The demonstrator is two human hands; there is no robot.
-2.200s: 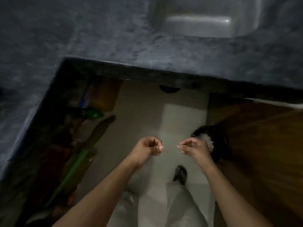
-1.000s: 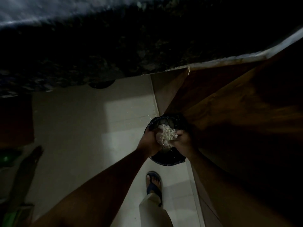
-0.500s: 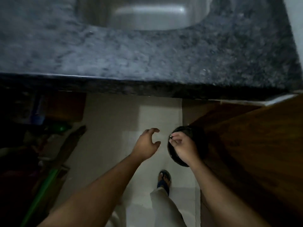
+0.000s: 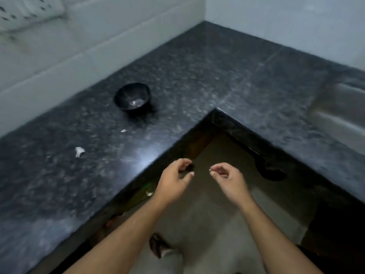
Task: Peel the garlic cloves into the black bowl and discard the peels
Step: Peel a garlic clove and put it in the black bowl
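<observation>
— Where is the black bowl [image 4: 132,99] in relation to the hands?

— Well apart from both: it stands upright on the dark speckled worktop [image 4: 207,76], up and to the left of the left hand [image 4: 173,180]. A few pale bits lie in its bottom (cloves or peel, too blurred to tell).

— And the hands themselves?

— Both hang out past the worktop's inner corner, above the floor [image 4: 213,224], near each other but not touching. The left hand has its fingers loosely curled with thumb and forefinger apart, and it holds nothing. The right hand [image 4: 229,179] has thumb and forefinger pressed together on a tiny pale scrap [image 4: 210,170], which could be peel.

— Anything else lying on the worktop?

— A white fragment [image 4: 79,151] to the far left of the left hand, and a smaller white fleck [image 4: 123,130] between that fragment and the bowl.

— What is hard to make out?

— The steel sink [image 4: 343,113] is cut off at the right edge. The space under the worktop is dark, its contents unreadable. A foot [image 4: 158,247] shows between the forearms, blurred.
</observation>
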